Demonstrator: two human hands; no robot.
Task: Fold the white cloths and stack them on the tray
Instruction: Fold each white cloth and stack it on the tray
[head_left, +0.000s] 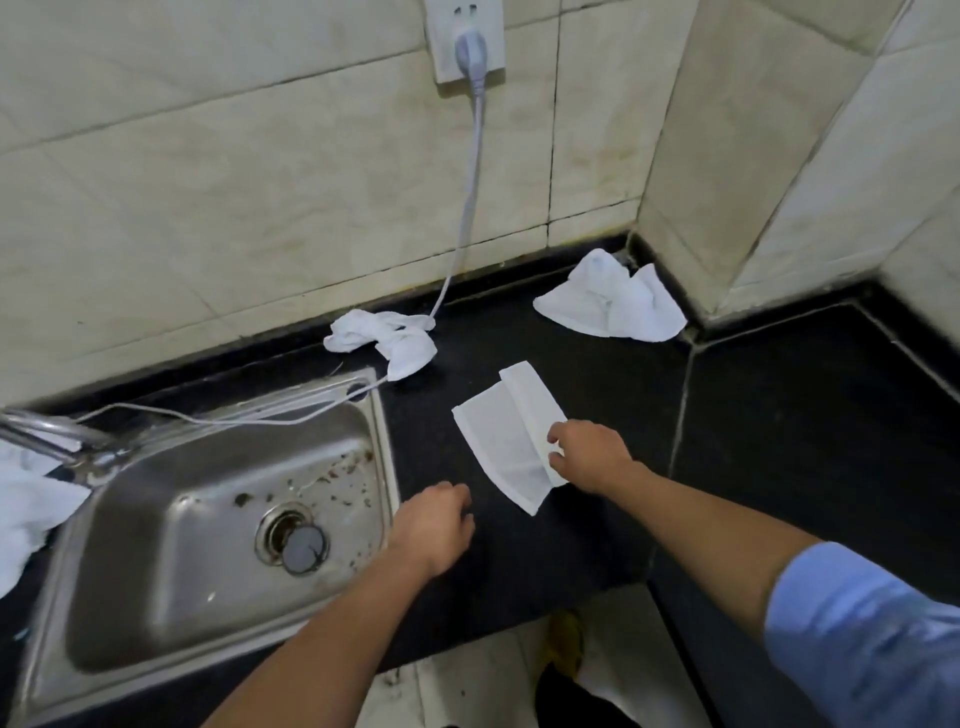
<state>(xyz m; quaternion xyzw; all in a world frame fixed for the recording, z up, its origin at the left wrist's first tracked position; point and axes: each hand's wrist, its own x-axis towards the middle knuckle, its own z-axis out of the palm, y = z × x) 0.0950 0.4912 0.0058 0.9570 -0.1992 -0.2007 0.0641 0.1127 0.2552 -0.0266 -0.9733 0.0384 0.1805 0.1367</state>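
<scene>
Sink holds debris; right hand pinches cloth; left hand curled, empty.

dim, flat indoor light | soft shadows | slight blur | wide-angle bending at edges

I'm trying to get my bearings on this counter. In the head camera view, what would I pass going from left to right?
Sink → crumpled cloth → left hand → half-folded cloth → right hand, touching that cloth → loose cloth in the corner.
</scene>
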